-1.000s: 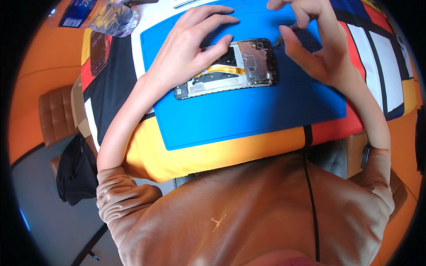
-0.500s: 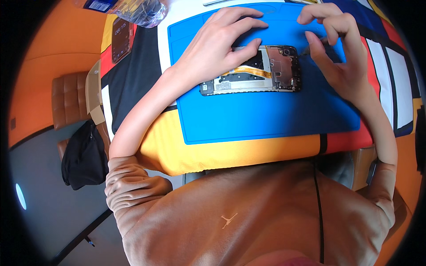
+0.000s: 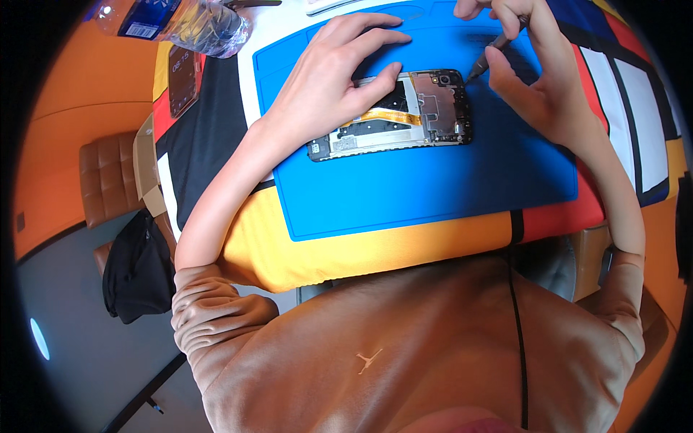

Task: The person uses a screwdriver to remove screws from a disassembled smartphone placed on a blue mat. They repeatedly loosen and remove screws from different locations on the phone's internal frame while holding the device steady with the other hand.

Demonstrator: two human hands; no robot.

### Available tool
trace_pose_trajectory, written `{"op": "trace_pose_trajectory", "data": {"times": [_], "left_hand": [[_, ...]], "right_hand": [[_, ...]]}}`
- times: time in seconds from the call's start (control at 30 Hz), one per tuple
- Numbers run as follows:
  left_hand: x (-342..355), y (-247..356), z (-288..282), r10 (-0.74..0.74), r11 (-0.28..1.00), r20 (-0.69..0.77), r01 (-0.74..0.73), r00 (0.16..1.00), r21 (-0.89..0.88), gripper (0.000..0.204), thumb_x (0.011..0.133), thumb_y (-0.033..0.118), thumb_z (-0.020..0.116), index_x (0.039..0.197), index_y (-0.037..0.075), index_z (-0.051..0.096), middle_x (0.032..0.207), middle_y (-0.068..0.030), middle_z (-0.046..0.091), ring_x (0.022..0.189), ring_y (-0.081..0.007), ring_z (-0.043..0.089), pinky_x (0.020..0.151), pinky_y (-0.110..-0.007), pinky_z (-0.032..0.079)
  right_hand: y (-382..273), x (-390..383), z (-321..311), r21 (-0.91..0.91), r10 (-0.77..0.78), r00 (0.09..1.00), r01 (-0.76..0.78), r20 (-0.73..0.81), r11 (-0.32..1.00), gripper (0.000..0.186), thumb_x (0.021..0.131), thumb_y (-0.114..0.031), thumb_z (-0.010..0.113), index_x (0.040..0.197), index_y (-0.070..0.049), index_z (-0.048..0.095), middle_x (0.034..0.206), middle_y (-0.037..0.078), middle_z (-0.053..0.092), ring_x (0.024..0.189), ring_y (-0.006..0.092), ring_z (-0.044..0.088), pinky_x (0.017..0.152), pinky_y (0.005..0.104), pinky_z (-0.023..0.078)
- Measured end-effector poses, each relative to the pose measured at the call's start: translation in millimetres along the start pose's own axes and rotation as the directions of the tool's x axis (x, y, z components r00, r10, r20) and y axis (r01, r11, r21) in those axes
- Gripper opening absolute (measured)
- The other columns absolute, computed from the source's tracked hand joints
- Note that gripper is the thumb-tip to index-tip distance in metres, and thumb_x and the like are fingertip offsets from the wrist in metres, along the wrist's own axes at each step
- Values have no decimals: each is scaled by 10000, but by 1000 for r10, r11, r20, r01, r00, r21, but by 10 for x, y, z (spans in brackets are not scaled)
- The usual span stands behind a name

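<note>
Pinching tool (image 3: 478, 68), right hand (image 3: 556, 90); left hand (image 3: 328, 86), spread, partly hiding phone (image 3: 440, 108); bottle (image 3: 209, 29) off mat (image 3: 390, 198)

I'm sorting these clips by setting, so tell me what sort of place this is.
Probably an indoor room set up as a small electronics workspace: an opened phone lies on a blue mat over a colour-blocked tablecloth, with a brown padded chair nearby.

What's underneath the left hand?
Part of the opened phone and the blue mat; a yellow ribbon cable shows just below the thumb. The phone's upper-left portion is covered by the left hand, so details there can't be seen.
</note>
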State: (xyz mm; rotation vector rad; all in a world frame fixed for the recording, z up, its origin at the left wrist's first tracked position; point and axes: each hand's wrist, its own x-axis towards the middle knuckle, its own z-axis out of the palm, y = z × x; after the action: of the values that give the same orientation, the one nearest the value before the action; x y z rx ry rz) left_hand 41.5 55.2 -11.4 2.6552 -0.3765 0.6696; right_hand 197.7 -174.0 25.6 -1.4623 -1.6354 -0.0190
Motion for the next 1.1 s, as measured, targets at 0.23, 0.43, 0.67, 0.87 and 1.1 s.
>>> {"op": "trace_pose_trajectory", "data": {"times": [0.23, 0.43, 0.67, 0.87, 1.1], "left_hand": [[-9, -18, 14, 2, 1000, -2, -2, 1000, 16, 330, 953, 294, 659, 1208, 90, 710, 1341, -147, 621, 1242, -332, 592, 1081, -446, 468], [-16, -21, 21, -7, 1000, -5, 7, 1000, 11, 336, 956, 298, 652, 1215, 91, 711, 1339, -149, 622, 1249, -331, 592, 1088, -452, 466], [-17, -30, 29, 0, 1000, -4, 1, 1000, 20, 344, 955, 303, 653, 1220, 92, 712, 1335, -149, 626, 1252, -328, 593, 1095, -453, 462], [-14, -22, 23, 5, 1000, -3, -5, 1000, 23, 342, 955, 298, 655, 1216, 85, 711, 1326, -146, 632, 1247, -324, 594, 1097, -448, 454], [-12, -18, 12, 4, 1000, -1, -4, 1000, 19, 339, 954, 289, 658, 1217, 82, 710, 1321, -145, 634, 1241, -324, 597, 1092, -445, 457]], "right_hand": [[-7, 39, 60, -112, -134, 991, 130, -28, 985, 308, 833, 77, 655, 943, -74, 410, 1061, 177, 580, 967, 239, 607, 873, 315, 484], [65, 13, 58, -76, -197, 980, 194, -36, 978, 310, 838, 57, 683, 932, -70, 416, 1063, 182, 590, 954, 233, 610, 865, 313, 489], [65, -26, 84, -89, -137, 989, 131, -61, 987, 324, 839, 32, 707, 939, -70, 416, 1075, 183, 588, 957, 225, 603, 857, 306, 486], [68, 11, 65, -143, -176, 984, 170, -31, 975, 325, 837, 25, 691, 964, -72, 408, 1079, 183, 581, 960, 228, 591, 885, 314, 479], [15, 5, 53, -96, -140, 990, 137, -21, 986, 321, 816, 51, 649, 973, -73, 398, 1090, 186, 579, 984, 237, 583, 917, 328, 471]]}}
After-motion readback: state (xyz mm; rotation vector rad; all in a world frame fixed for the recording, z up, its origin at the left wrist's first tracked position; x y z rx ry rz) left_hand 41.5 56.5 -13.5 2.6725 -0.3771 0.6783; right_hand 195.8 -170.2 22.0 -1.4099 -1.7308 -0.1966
